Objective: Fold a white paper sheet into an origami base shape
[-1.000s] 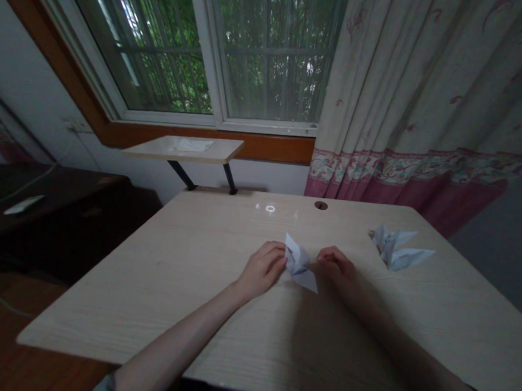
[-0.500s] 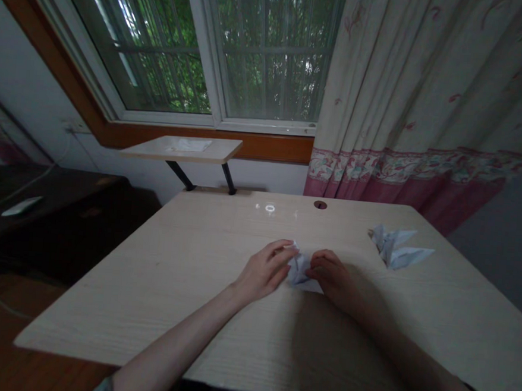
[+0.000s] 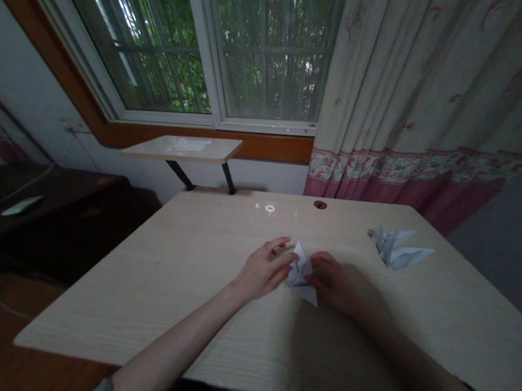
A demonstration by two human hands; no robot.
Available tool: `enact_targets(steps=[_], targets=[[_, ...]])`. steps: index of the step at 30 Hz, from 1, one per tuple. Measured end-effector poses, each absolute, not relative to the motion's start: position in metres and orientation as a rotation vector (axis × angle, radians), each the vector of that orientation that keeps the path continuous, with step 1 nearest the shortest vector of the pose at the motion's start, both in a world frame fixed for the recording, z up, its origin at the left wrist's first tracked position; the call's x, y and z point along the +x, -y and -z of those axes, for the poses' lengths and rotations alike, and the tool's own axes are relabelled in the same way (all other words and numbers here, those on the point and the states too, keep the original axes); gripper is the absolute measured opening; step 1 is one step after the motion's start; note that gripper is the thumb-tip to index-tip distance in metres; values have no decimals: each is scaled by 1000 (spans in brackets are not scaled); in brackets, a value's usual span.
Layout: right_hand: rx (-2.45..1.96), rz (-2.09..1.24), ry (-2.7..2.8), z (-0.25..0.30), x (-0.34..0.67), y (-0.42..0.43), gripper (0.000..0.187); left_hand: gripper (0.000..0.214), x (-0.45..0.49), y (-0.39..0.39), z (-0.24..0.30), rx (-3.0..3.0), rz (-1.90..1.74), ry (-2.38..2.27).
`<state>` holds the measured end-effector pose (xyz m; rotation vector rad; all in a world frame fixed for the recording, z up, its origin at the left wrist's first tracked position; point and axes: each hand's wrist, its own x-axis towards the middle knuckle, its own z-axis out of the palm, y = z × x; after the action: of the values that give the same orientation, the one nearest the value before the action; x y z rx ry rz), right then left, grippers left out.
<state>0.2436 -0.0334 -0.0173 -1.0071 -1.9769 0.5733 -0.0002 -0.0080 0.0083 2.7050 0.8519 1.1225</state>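
A small folded piece of white paper stands on the light wooden table between my two hands. My left hand pinches its left side with thumb and fingers, the index finger lifted above. My right hand presses against its right side with curled fingers. A point of the paper sticks up between the hands and another lies flat toward me.
A finished folded paper figure lies at the table's far right. A cable hole is near the far edge. Behind stand a small shelf, a window and a curtain. A dark cabinet is at the left.
My hands closed in on the paper from both sides and reshaped it; its upper point now stands up again between them. The other paper figure has not moved.
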Motion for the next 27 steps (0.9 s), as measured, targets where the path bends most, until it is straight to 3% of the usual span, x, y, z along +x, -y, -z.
enact_targets(steps=[8, 16, 27], targets=[[-957, -534, 2000, 20, 244, 32, 11, 15, -2, 7, -3, 2772, -1165, -805], [-960, -473, 2020, 16, 243, 34, 6, 17, -1, 10, -13, 2676, -1074, -708], [-965, -399, 2088, 20, 246, 34, 12, 12, 7, 11, -8, 2436, -1138, -793]])
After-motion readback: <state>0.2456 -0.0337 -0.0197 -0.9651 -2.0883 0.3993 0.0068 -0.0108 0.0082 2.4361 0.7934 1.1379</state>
